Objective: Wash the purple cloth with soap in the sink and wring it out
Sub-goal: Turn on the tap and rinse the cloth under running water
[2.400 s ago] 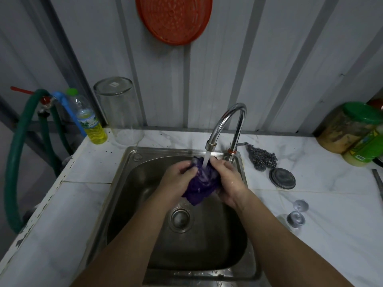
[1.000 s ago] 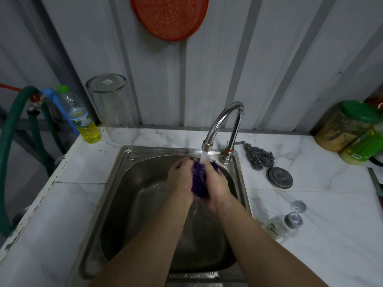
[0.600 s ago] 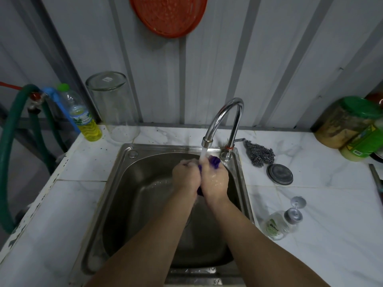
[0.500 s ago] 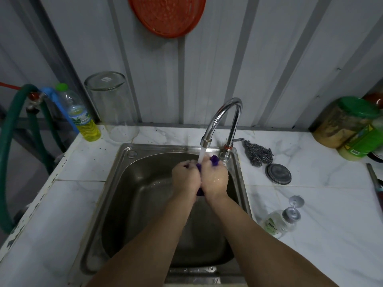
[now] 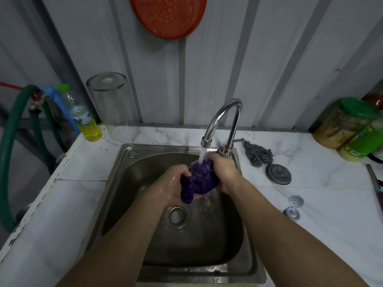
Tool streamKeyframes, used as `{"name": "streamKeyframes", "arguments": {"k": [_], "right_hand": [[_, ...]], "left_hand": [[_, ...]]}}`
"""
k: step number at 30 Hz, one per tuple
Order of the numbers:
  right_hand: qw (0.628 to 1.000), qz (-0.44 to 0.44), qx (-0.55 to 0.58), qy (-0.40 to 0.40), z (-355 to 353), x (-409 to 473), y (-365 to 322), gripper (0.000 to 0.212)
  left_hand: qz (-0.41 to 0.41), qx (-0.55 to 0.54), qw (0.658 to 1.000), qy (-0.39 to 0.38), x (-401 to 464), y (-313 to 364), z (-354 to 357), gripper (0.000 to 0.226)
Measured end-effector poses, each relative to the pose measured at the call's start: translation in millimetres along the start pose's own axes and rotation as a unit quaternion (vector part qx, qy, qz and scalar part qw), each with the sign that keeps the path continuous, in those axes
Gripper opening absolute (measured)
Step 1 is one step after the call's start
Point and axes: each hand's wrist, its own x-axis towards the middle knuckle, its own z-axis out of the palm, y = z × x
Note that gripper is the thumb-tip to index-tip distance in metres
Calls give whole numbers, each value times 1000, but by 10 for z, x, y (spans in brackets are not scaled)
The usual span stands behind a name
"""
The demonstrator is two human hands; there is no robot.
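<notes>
A: How many hands?
B: Two, the left hand (image 5: 173, 184) and the right hand (image 5: 222, 168), with one cloth (image 5: 198, 180) between them.
A: Sinks, taps?
B: One sink (image 5: 124, 175), one tap (image 5: 222, 119), one drain (image 5: 177, 216).
A: On the counter?
B: One bottle (image 5: 85, 119), one glass jar (image 5: 114, 106), one scourer (image 5: 258, 154), one flat lid (image 5: 278, 174).
A: At the right edge?
B: Two green-topped containers: one tub (image 5: 342, 123), one green bottle (image 5: 364, 141).
A: On the wall?
B: One red basket (image 5: 167, 14). One hose (image 5: 8, 146) at left.

Bottle (image 5: 83, 119) label: printed, blue-green, too small to read.
Glass jar (image 5: 113, 104) sticker: white, no words legible.
Green packet (image 5: 364, 141) label: yellow and red print, blurred, unreadable.
Readable text: none anywhere.
</notes>
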Motion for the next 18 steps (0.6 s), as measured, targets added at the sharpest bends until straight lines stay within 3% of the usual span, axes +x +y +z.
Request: {"name": "streamKeyframes", "arguments": {"k": [4, 7, 11, 13, 18], "right_hand": [[990, -50, 108, -75, 26, -30, 19, 55], [978, -49, 154, -131, -4, -82, 29, 28], [964, -45, 158, -207, -75, -94, 200, 60], [953, -31, 208, -220, -46, -104, 282, 70], [967, -59, 147, -198, -54, -52, 203, 41]], "left_hand": [[-17, 128, 991, -42, -51, -17, 26, 43], [1, 206, 979, -17, -38, -60, 75, 40], [-26, 82, 996, -6, -42, 10, 114, 17], [-74, 31, 996, -27, -54, 15, 169, 22], [-123, 31, 986, -110, -82, -53, 192, 40]]}}
